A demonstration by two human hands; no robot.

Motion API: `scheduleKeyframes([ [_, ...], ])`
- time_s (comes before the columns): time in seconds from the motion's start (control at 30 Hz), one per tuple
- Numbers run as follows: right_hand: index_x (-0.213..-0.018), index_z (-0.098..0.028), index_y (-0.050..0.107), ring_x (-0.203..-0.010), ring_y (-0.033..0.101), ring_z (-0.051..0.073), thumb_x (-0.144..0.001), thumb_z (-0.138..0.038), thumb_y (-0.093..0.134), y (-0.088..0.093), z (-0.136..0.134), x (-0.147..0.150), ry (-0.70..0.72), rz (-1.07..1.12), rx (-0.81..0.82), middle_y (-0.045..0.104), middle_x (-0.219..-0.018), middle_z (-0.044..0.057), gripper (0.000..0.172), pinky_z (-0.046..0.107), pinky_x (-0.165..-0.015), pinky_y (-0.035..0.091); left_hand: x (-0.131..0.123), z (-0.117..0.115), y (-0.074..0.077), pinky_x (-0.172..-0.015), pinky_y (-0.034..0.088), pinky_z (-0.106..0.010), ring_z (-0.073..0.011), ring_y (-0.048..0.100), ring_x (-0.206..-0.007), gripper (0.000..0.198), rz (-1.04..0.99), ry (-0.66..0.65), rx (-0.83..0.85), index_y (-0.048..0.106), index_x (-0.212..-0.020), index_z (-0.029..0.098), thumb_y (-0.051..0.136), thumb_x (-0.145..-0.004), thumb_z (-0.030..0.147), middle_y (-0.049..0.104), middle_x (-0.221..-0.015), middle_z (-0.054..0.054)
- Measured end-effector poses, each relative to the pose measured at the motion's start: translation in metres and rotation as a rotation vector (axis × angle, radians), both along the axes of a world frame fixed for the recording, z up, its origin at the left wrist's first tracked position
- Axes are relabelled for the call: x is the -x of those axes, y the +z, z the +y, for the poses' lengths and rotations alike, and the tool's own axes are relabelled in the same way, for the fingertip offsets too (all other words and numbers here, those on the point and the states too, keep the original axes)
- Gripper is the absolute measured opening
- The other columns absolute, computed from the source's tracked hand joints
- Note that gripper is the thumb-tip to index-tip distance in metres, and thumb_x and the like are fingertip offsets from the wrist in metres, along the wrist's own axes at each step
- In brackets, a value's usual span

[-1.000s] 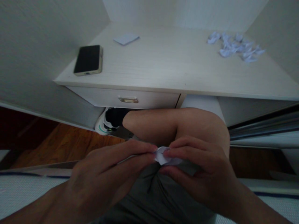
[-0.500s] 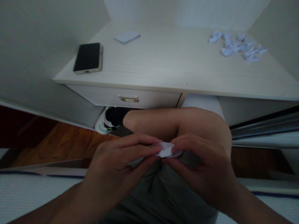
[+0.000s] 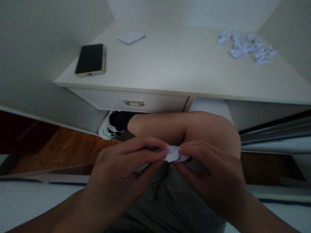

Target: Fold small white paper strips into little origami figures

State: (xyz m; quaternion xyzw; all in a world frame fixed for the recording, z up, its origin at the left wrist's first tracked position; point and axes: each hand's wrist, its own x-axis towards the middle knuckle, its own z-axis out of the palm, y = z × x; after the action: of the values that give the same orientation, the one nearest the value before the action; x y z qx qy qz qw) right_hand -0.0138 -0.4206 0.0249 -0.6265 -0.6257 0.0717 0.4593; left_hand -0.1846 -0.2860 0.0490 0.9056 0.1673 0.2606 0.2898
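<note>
- The left hand (image 3: pixel 121 166) is pinching one end of a small white paper (image 3: pixel 173 153), its thumb and fingers nearly closed.
- The right hand (image 3: pixel 215 170) is gripping the other end likewise, its thumb underneath.
- The paper is hanging between the fingertips, above the lap (image 3: pixel 167 200).
- It is looking light, thin and bendable, probably creasing readily and risking a tear under hard pulling.
- Its opposite ends are seemingly offering the best hold.

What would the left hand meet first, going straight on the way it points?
The creased white paper the left hand pinches, then probably the right hand; exact depth is unclear.
</note>
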Motion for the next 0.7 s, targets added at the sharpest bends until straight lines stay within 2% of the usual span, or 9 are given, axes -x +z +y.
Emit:
scheduleKeyframes([
  [0.13,-0.097,-0.016,0.073,-0.08,0.079,0.019,-0.092,-0.011,0.072,0.0009,0.0005,0.0001,-0.001,0.004,0.022,0.082,-0.093,0.008,0.008,0.026,-0.067,0.064,-0.0001,-0.0001,-0.0002,-0.072,0.061,-0.016,-0.01,0.079,-0.08,0.016,0.018,0.005,-0.016,0.081,-0.091,0.025,0.069,-0.097,0.018,0.084,-0.101,0.004],
  [0.43,-0.087,-0.015,0.076,-0.075,0.078,0.018,-0.084,-0.004,0.074,0.0032,0.0009,0.005,-0.042,0.069,0.067,0.082,-0.088,0.008,0.012,0.026,-0.064,0.062,0.0009,-0.0033,-0.0019,-0.072,0.061,-0.016,-0.0087,0.078,-0.076,0.017,0.036,-0.002,-0.022,0.08,-0.09,0.025,0.067,-0.096,0.015,0.084,-0.098,0.004],
  [0.57,-0.088,-0.016,0.077,-0.078,0.078,0.019,-0.081,-0.003,0.073,0.0045,0.0034,0.0072,-0.075,0.188,0.096,0.082,-0.087,0.006,0.015,0.026,-0.067,0.062,0.0006,-0.0052,0.001,-0.073,0.06,-0.015,-0.0091,0.078,-0.077,0.019,0.034,0.027,-0.071,0.08,-0.089,0.024,0.065,-0.096,0.015,0.084,-0.098,0.003],
  [0.7,-0.088,-0.018,0.079,-0.068,0.077,0.016,-0.08,-0.01,0.081,0.0061,0.0056,0.0097,-0.135,0.379,0.185,0.082,-0.08,0.002,0.011,0.023,-0.06,0.061,0.0015,-0.0064,0.0008,-0.072,0.062,-0.016,-0.0105,0.079,-0.075,0.019,0.031,0.044,-0.124,0.081,-0.091,0.022,0.064,-0.097,0.016,0.084,-0.098,0.0],
])
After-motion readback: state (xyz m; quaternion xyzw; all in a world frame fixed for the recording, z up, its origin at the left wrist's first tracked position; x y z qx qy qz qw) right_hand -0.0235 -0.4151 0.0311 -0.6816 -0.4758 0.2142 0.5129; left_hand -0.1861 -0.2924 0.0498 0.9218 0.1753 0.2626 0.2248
